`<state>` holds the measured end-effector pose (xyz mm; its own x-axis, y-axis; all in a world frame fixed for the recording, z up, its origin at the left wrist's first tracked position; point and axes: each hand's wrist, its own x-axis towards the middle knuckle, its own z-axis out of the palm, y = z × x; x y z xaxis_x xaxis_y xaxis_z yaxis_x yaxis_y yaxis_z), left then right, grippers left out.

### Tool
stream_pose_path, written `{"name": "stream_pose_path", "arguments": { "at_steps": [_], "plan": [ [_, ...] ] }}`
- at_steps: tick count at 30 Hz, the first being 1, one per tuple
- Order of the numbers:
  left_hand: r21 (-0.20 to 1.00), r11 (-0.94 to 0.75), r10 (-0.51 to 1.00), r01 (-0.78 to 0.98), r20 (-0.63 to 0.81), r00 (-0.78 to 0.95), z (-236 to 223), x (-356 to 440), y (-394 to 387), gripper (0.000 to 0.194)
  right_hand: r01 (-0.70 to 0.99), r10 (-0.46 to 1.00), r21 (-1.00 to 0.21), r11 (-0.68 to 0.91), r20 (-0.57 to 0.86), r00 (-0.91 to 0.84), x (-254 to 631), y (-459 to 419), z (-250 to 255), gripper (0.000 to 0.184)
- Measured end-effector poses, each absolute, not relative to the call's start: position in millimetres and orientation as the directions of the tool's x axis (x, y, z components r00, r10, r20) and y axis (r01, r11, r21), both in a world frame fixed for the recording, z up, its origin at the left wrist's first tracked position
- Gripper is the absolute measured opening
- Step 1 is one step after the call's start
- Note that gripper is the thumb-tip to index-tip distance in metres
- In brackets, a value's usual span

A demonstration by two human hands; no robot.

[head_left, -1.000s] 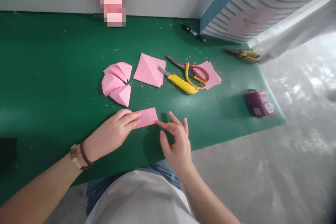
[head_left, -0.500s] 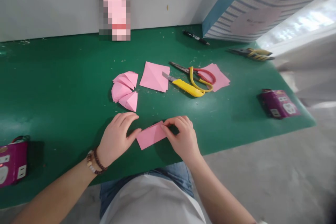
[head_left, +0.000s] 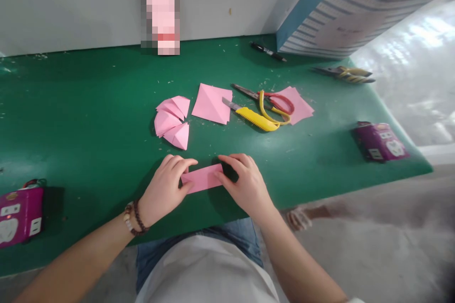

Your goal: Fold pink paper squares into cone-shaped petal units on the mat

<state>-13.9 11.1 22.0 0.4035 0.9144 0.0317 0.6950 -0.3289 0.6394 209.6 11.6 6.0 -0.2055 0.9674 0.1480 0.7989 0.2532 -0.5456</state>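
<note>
Since the earlier frame, the pink paper has gone from a wider, tilted piece to a narrower, level strip, and the hands have closed in on it from both ends.

The left hand [head_left: 165, 187] pinches the left end of the folded pink strip [head_left: 202, 178], with its thumb below and fingers above. The right hand [head_left: 247, 184] presses on the right end with its fingertips. The hands are close together, apart only by the length of the strip, which lies on the green surface [head_left: 88, 104] just in front of the person's white shirt [head_left: 206, 270] and jeans [head_left: 227, 241]. Beaded bracelets [head_left: 134, 218] circle the left wrist.

Just beyond the hands lies a cluster of folded pink paper pieces [head_left: 171, 123]. To its right are a pink square creased on the diagonal [head_left: 211, 103], a yellow utility knife [head_left: 253, 119], and red-and-yellow-handled scissors [head_left: 275, 103] resting on loose pink sheets [head_left: 300, 106].

Farther out lie a black marker [head_left: 268, 51] and yellow-handled pliers [head_left: 343, 74]. Purple boxes printed with sockets sit at the right [head_left: 379, 142] and left [head_left: 20, 215]. A striped, blue-edged bag [head_left: 330, 14] leans at the back, beside a pixelated pink object [head_left: 159, 12] against the white wall [head_left: 71, 4]. Concrete floor [head_left: 373, 246] shows beyond the surface.
</note>
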Motion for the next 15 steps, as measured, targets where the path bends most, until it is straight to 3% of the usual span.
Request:
{"name": "stream_pose_path", "arguments": {
  "at_steps": [4,9,12,15],
  "plan": [
    [0.707,-0.329,0.911,0.626,0.064,0.407,22.2,-15.7,9.2,0.036,0.753,0.955,-0.592,0.289,0.122,-0.271,207.8,16.0,15.0,0.004],
    [0.857,-0.235,0.939,0.459,0.077,0.336,28.4,-17.8,9.9,0.026,0.632,0.953,-0.719,0.29,0.153,-0.263,208.5,14.7,32.6,0.009],
    [0.884,-0.179,0.953,0.432,0.047,0.298,34.9,-18.3,11.8,0.011,0.622,0.968,-0.747,0.234,0.117,-0.223,211.3,11.0,38.6,0.01],
    [0.899,-0.138,0.962,0.416,0.023,0.27,38.1,-18.4,13.6,0.009,0.608,0.986,-0.783,0.13,0.038,-0.162,214.3,8.3,38.0,0.008]
  ]
}}
